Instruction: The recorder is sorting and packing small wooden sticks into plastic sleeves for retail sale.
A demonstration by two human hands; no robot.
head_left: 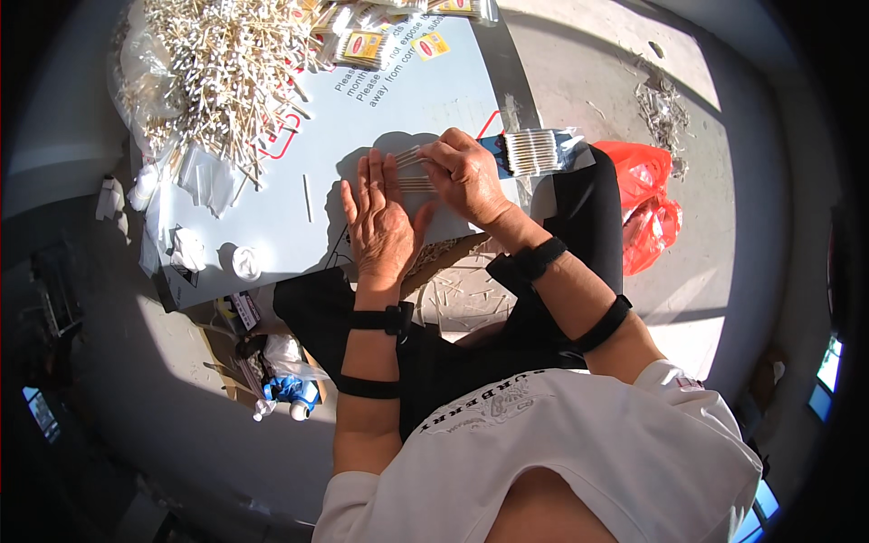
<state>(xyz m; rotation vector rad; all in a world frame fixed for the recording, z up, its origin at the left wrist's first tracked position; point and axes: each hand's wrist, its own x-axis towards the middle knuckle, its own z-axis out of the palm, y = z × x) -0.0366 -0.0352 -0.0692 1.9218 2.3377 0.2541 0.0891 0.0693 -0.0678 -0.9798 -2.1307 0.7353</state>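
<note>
Several cotton swabs point(416, 184) lie side by side on the grey board tabletop point(317, 136), between my two hands. My left hand point(382, 226) rests flat beside them, fingers stretched out, its edge at the swab ends. Over their other ends is my right hand point(469, 176), its fingers bent and closed on swabs; the fingertips are partly hidden. Right of that hand, a row of cotton swabs point(532, 152) sits on a dark blue backing at the board's edge. One loose swab point(308, 197) lies left of my left hand.
A large heap of loose swabs point(213, 72) with clear plastic covers the far left. Labelled packs point(362, 47) lie at the far edge. Crumpled white pieces point(246, 262) sit near the front left. A red plastic bag point(647, 217) is at the right; a box point(226, 362) stands below the board.
</note>
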